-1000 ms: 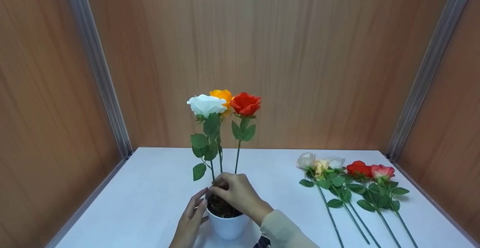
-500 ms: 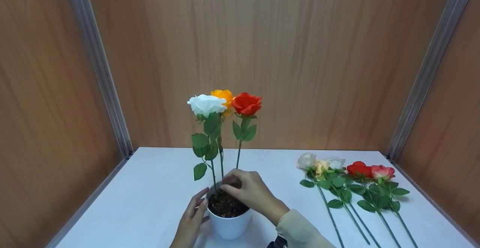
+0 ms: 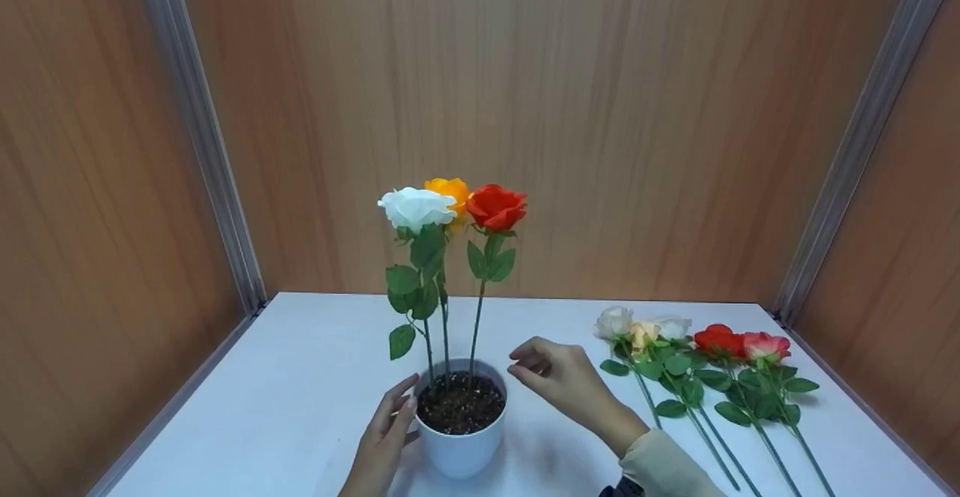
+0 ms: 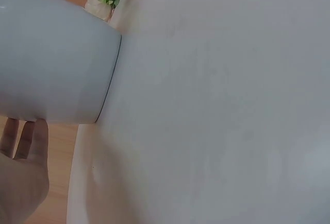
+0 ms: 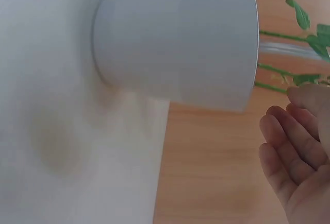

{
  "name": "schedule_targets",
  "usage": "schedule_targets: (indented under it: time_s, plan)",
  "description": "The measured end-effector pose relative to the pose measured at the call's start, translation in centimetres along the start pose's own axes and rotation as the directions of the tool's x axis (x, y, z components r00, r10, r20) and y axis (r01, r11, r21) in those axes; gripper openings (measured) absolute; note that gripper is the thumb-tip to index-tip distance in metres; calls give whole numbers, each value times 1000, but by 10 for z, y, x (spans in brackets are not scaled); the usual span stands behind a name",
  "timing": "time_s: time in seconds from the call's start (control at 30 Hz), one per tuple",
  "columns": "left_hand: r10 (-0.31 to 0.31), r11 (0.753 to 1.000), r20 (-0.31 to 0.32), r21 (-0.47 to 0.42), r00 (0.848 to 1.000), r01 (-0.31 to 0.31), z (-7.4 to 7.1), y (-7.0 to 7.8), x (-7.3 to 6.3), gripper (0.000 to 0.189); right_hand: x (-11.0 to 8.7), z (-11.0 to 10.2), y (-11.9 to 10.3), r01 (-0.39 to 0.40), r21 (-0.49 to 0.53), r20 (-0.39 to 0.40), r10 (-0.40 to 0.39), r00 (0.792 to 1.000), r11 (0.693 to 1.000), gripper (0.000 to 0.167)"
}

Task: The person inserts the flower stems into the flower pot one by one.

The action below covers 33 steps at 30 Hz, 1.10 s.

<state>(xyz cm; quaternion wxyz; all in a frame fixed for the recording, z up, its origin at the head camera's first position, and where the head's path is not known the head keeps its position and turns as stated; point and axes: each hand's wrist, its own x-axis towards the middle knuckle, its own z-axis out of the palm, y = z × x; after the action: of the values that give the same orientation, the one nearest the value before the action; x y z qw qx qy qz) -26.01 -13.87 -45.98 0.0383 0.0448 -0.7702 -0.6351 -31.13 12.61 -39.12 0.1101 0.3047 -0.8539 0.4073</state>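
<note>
A white pot filled with dark soil stands upright at the front middle of the table. Three artificial roses rise from the soil: a white rose, an orange rose partly behind it, and a red rose on the right. My left hand rests its fingertips on the pot's left side; the left wrist view shows these fingers extended against its wall. To the right of the pot, my right hand hovers apart from it, fingers loosely bent and holding nothing.
Several more artificial roses lie on the white table at the right, among them a cream rose, a red rose and a pink rose. Wooden panels enclose the table at the back and both sides.
My right hand has left the flower stems above the soil and moved right, away from the pot, uncovering the soil and stem bases. My left hand has stayed at the pot's side.
</note>
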Motion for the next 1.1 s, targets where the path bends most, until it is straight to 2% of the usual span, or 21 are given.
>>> schedule_targets:
  time_s: [0.17, 0.3, 0.47, 0.6, 0.73, 0.83, 1.03, 1.1]
  plan:
    - [-4, 1000, -4, -1, 1000, 4, 0, -1, 0, 81, -16, -18, 25, -26, -53, -17, 26, 1000, 998, 11]
    - [-7, 1000, 1, 3, 1000, 7, 0, -2, 0, 81, -32, -35, 46, -103, -71, -27, 102, 994, 992, 10]
    - [-2, 1000, 11, -1, 1000, 2, -1, -3, 0, 79, -52, -58, 71, -230, -79, -58, 226, 972, 970, 12]
    - [3, 1000, 15, -5, 1000, -3, -1, -2, 1, 81, -67, -75, 89, -319, -84, -78, 313, 946, 944, 15]
    - [11, 1000, 9, 2, 1000, -11, -1, -2, 0, 82, -80, -87, 103, -422, -90, -87, 415, 905, 902, 18]
    - [13, 1000, 1, 12, 1000, -13, -1, -2, -2, 81, -87, -93, 113, -505, -91, -77, 499, 863, 858, 21]
    - [17, 1000, -1, 14, 1000, -17, 0, -2, -2, 79, -97, -97, 131, -681, -73, -32, 681, 732, 728, 27]
    - [20, 1000, 1, 11, 1000, -20, -1, -2, -1, 78, -100, -98, 135, -705, -71, -17, 706, 708, 706, 29]
